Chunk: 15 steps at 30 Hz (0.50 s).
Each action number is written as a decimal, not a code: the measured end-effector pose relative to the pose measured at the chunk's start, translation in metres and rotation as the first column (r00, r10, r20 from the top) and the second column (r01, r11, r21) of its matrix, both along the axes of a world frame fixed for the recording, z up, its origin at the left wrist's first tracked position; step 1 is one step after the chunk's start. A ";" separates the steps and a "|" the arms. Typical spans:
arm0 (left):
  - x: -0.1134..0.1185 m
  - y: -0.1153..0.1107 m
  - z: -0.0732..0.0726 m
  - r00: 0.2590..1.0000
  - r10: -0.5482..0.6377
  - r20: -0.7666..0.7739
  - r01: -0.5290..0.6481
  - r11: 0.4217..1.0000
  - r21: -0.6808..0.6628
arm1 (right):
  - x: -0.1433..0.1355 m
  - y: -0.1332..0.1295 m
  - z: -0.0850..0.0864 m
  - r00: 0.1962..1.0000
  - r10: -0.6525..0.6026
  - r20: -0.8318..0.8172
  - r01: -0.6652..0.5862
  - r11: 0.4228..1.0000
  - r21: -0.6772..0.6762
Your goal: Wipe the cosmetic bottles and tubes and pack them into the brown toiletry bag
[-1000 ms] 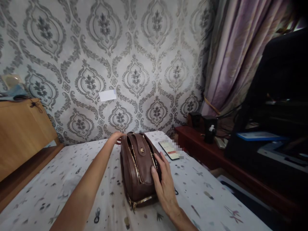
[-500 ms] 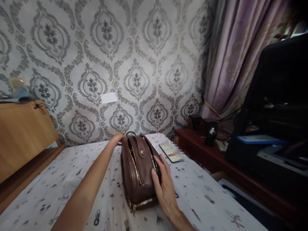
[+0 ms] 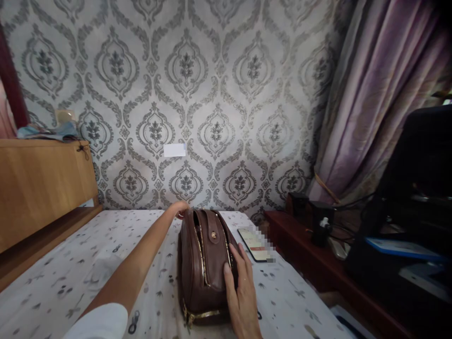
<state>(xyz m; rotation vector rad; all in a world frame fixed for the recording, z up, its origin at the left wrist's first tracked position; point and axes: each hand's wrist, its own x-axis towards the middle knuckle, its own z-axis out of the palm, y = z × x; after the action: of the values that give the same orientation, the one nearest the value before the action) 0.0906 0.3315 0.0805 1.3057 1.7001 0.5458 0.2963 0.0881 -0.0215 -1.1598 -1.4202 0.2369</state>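
Note:
A brown leather bag (image 3: 215, 263) with gold zippers lies on the patterned white sheet (image 3: 155, 296). Its two long top zippers are partly unzipped, with a gold clasp between them. My right hand (image 3: 242, 287) rests on the bag's right side, fingers apart and holding nothing. At the bag's far left end is my left hand (image 3: 180, 208); its fingers are mostly hidden behind the bag, so its grip cannot be made out. To the right of the bag lies a phone (image 3: 256, 247) with a lit, partly blurred screen.
Along the left stands a wooden cabinet (image 3: 45, 183) with cloth on top. A dark red table (image 3: 293, 240) holding small black boxes and cables runs along the right, beside a large black object (image 3: 409, 188). The patterned wall is behind, with a purple curtain (image 3: 370, 108).
The camera view has shifted, so the scene sits lower and further right. A white sleeve now shows on my left arm. My right hand still lies on the bag's right side.

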 end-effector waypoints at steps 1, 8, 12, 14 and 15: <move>0.000 0.000 -0.001 1.000 0.002 0.004 -0.002 1.000 0.007 | 0.000 0.000 0.000 1.000 0.002 -0.001 -0.002 1.000 -0.002; -0.001 -0.001 -0.006 0.999 0.029 0.042 -0.030 0.999 0.027 | 0.000 0.000 -0.001 1.000 0.009 0.013 -0.009 1.000 0.024; 0.000 -0.003 -0.005 0.997 0.038 0.069 -0.043 0.997 0.064 | -0.001 -0.001 0.001 1.000 -0.003 0.007 0.003 1.000 0.008; 0.000 -0.006 -0.004 0.995 0.038 0.091 -0.048 0.993 0.106 | -0.001 -0.002 0.003 1.000 0.005 0.007 -0.005 1.000 0.002; 0.000 -0.007 -0.004 0.994 0.037 0.103 -0.051 0.990 0.133 | -0.001 -0.002 0.003 1.000 0.013 0.008 -0.013 1.000 0.001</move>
<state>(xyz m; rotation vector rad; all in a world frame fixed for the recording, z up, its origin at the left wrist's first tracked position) 0.0906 0.3243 0.0768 1.3156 1.6359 0.7513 0.2951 0.0860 -0.0186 -1.1523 -1.4346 0.2410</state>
